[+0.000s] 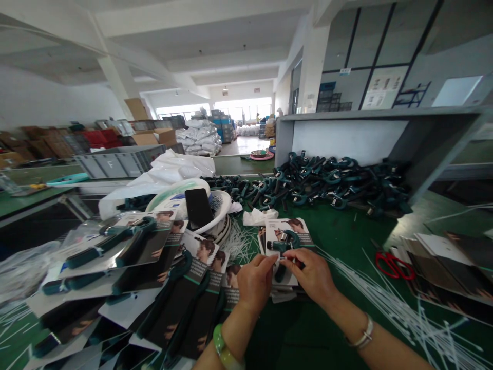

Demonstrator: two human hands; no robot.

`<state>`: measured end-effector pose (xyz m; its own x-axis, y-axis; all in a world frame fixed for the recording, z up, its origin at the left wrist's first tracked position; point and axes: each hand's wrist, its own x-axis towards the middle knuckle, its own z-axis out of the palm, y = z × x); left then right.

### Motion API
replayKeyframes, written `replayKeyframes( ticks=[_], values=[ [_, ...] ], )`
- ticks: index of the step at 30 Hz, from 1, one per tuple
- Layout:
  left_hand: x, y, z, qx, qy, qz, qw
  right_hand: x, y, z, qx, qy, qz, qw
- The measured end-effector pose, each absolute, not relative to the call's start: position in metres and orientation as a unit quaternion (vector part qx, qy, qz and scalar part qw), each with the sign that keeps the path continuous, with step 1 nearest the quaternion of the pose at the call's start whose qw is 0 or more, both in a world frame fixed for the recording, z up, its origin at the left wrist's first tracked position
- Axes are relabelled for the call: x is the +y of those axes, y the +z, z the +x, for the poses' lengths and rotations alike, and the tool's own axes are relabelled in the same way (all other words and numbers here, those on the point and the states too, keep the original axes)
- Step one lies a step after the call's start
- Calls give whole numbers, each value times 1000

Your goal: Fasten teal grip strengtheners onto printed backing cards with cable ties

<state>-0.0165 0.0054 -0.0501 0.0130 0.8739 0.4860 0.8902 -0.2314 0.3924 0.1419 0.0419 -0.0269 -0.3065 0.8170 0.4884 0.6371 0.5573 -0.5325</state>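
Observation:
My left hand (254, 281) and my right hand (315, 277) meet over a printed card (271, 231), fingertips pinched close together. Between them shows a small pale piece of what looks like a cable tie (283, 258), mostly covered by the fingers. On the card lies a dark green hand tool (290, 239) with a curved head and a silver metal part. More cards lie stacked under it. To the left is a heap of carded tools (134, 241), some with white ties around their handles. Loose white cable ties (400, 313) spread to the right of my right hand.
Many unpackaged green tools (331, 180) are piled at the back, before a grey open-sided box (435, 149). A black phone (198, 207) rests on white bowls (220, 208). Red-handled scissors (395, 264) and stacked cards (442, 267) lie right. A grey crate (119, 162) stands back left.

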Motion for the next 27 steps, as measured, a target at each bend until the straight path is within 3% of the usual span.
replayKeyframes(
  ticks=[14, 20, 27],
  values=[
    [6, -48, -15, -619, -334, -710, 5, 42, -24, 142, -798, 138, -457, 368],
    [7, -49, -15, -604, -356, -713, -23, 46, -19, 143, -792, 203, -459, 349],
    [9, -53, -17, -613, -374, -694, -44, 48, -24, 146, -766, 242, -449, 391]
  ],
)
